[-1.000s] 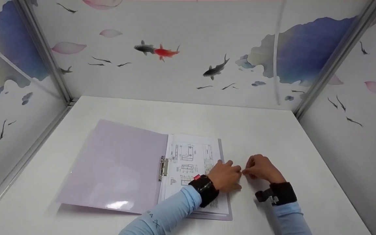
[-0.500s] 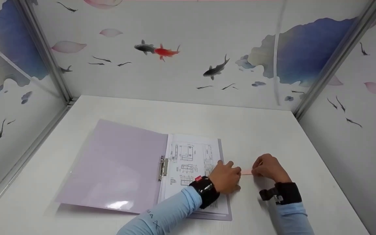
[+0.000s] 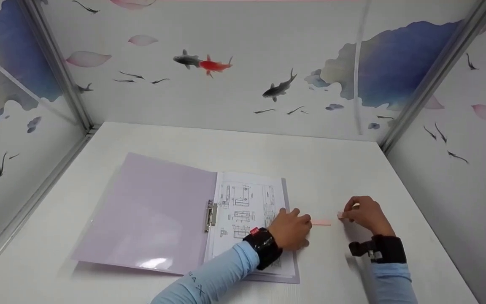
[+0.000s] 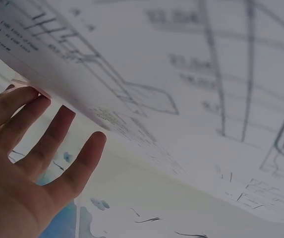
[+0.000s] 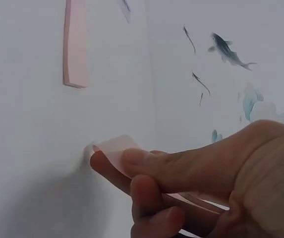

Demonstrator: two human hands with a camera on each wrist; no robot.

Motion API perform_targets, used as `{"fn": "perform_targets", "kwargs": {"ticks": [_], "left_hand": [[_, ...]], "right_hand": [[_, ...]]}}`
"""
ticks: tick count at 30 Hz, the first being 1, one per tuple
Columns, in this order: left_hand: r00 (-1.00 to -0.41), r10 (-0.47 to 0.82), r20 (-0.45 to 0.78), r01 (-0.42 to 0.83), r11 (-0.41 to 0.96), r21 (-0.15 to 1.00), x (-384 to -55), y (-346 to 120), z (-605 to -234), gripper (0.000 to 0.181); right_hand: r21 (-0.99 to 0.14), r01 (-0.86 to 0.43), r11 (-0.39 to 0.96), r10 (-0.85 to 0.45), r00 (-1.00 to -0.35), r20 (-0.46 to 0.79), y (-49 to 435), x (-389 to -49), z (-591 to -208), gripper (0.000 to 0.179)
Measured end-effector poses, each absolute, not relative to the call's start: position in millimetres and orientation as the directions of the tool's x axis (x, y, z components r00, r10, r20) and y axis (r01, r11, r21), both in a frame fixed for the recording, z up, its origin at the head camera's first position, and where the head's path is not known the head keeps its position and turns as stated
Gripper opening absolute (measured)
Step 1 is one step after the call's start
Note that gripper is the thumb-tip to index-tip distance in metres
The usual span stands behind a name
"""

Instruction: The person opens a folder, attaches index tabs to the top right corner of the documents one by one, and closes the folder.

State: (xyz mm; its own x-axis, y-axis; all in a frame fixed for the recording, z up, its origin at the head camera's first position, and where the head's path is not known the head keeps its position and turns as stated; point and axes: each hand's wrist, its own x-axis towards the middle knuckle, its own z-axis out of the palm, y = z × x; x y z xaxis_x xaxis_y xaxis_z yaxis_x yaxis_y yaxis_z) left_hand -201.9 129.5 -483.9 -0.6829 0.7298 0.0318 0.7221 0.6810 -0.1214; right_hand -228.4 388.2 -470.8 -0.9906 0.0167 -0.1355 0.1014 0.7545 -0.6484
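Note:
A slim pink pad of sticky notes (image 3: pixel 321 222) lies on the table just right of the ring binder (image 3: pixel 158 211). My left hand (image 3: pixel 290 229) rests over the binder's right edge, its fingertips on the pad's near end. In the left wrist view that hand's fingers (image 4: pixel 57 139) are spread, two tips at the pink pad (image 4: pixel 31 88) beneath the page edge. My right hand (image 3: pixel 365 213) pinches a small pale pink sticky note (image 5: pixel 113 148) between thumb and finger, apart from the pad (image 5: pixel 76 44) and close over the table.
The binder lies open, lilac cover to the left, with a metal clip (image 3: pixel 211 216) at its spine. Printed technical drawings (image 3: pixel 243 202) fill the right side. Panels with painted fish (image 3: pixel 215 65) enclose the white table (image 3: pixel 226 145) at the back and sides.
My right hand has moved right, away from my left hand, and now has a sticky note separate from the pad. More of the pad shows. The left hand stays nearly still.

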Motion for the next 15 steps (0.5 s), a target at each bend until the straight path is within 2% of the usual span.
{"fn": "perform_targets", "kwargs": {"ticks": [5, 10, 15], "left_hand": [[-0.682, 0.730, 0.033, 0.727, 0.683, -0.075, -200, 126, -482, 0.049], [-0.690, 0.724, 0.011, 0.724, 0.690, 0.013, -194, 106, -478, 0.061], [-0.742, 0.670, -0.030, 0.666, 0.741, 0.084, -190, 68, -473, 0.063]], "right_hand": [[-0.661, 0.078, 0.746, 0.037, -0.996, -0.075, 382, -231, -474, 0.025], [-0.666, 0.031, 0.745, 0.052, -0.999, 0.012, 371, -235, -477, 0.023], [-0.738, 0.015, 0.675, 0.079, -0.996, 0.052, 354, -239, -477, 0.017]]}}
